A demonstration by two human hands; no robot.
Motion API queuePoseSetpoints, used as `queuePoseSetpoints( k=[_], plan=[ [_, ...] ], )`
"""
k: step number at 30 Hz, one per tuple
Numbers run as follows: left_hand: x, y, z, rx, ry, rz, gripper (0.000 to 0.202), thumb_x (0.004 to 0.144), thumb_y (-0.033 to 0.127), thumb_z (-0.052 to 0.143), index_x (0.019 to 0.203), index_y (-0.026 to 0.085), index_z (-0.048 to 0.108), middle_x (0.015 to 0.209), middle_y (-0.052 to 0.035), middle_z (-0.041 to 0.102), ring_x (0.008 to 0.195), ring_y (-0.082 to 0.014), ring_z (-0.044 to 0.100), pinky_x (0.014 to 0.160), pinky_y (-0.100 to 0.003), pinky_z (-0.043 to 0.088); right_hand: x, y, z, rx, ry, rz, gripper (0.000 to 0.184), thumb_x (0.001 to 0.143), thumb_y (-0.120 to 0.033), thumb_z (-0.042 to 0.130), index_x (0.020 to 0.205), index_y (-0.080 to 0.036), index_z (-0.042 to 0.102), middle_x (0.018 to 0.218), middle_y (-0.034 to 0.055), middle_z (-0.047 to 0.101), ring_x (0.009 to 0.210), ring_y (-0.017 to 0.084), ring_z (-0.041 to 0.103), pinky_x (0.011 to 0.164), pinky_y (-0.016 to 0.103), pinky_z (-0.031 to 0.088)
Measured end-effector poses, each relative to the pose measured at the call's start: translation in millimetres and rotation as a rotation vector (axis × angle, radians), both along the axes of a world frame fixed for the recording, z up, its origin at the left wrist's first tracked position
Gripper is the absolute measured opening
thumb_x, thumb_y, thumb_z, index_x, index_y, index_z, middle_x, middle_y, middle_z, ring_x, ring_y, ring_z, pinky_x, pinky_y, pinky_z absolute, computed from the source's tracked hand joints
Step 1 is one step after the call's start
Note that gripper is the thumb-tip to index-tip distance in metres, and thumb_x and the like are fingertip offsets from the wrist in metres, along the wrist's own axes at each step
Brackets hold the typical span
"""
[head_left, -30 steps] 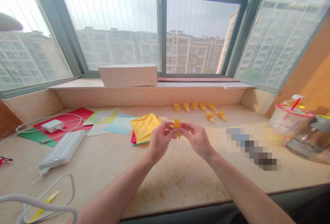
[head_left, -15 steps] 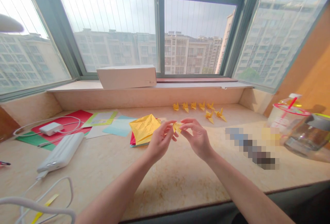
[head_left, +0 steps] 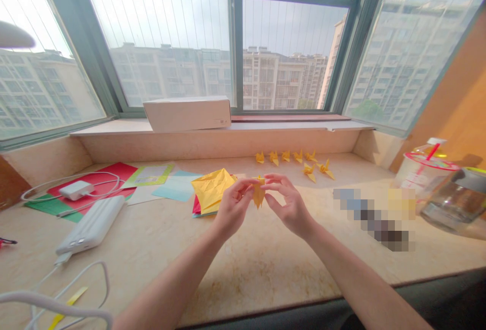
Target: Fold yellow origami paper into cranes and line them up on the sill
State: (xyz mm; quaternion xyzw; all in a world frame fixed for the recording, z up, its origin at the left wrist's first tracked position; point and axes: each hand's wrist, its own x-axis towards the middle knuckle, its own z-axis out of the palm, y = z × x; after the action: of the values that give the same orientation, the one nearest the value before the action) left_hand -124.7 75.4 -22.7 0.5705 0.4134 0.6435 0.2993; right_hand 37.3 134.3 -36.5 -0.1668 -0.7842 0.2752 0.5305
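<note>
Both my hands meet above the middle of the stone counter [head_left: 235, 264], pinching a small folded yellow paper piece [head_left: 259, 194]. My left hand [head_left: 232, 207] grips its left side with thumb and fingertips. My right hand [head_left: 288, 203] pinches its top from the right, the other fingers curled loosely. The paper hangs down to a point between them. Just left of my hands lies a crumpled yellow sheet [head_left: 212, 187] on a small stack of coloured paper. Several finished yellow paper cranes [head_left: 294, 159] stand in a row farther back.
A white box [head_left: 188, 112] sits on the window sill. At the left lie red and green sheets [head_left: 110, 173], a white charger [head_left: 76, 189], a white power bank [head_left: 93, 224] and cables. A lidded cup with straw [head_left: 421, 174] and a glass jar [head_left: 453, 202] stand at the right.
The folded yellow piece has been turned between my fingers and now hangs longer, point down. My hands stay in the same spot and the view shifted slightly.
</note>
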Motion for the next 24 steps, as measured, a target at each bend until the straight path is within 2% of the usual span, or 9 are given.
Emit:
queuePoseSetpoints(
  k=[7, 13, 24],
  plan=[
    [1.2, -3.6, 1.6, 0.032, 0.036, -0.066, 0.024, 0.086, 0.019, 0.056, 0.108, 0.018, 0.067, 0.106, -0.0086, 0.071, 0.095, -0.0180, 0.065, 0.083, -0.028, 0.051, 1.1, 0.2, 0.8, -0.064, -0.014, 0.006, 0.022, 0.085, -0.020, 0.063, 0.106, -0.025, 0.069, 0.113, 0.0079, 0.064, 0.109, 0.022, 0.060, 0.086, 0.038, 0.052],
    [2.6, -6.4, 1.9, 0.026, 0.022, -0.139, 0.028, 0.084, 0.012, 0.056, 0.110, 0.018, 0.065, 0.111, -0.0098, 0.068, 0.097, -0.0182, 0.064, 0.080, -0.026, 0.051, 1.4, -0.4, 2.9, -0.115, 0.028, -0.003, 0.015, 0.087, -0.026, 0.065, 0.101, -0.024, 0.070, 0.111, 0.0076, 0.065, 0.102, 0.021, 0.062, 0.083, 0.036, 0.052],
    [4.1, -2.7, -6.8, 0.003, 0.060, -0.174, 0.033, 0.084, 0.019, 0.065, 0.117, 0.021, 0.059, 0.120, -0.0106, 0.062, 0.106, -0.0199, 0.060, 0.086, -0.031, 0.052, 1.6, -1.2, 3.5, -0.146, 0.084, -0.016, 0.014, 0.091, -0.029, 0.058, 0.098, -0.024, 0.069, 0.107, 0.0067, 0.066, 0.103, 0.021, 0.062, 0.083, 0.034, 0.052]
  ],
)
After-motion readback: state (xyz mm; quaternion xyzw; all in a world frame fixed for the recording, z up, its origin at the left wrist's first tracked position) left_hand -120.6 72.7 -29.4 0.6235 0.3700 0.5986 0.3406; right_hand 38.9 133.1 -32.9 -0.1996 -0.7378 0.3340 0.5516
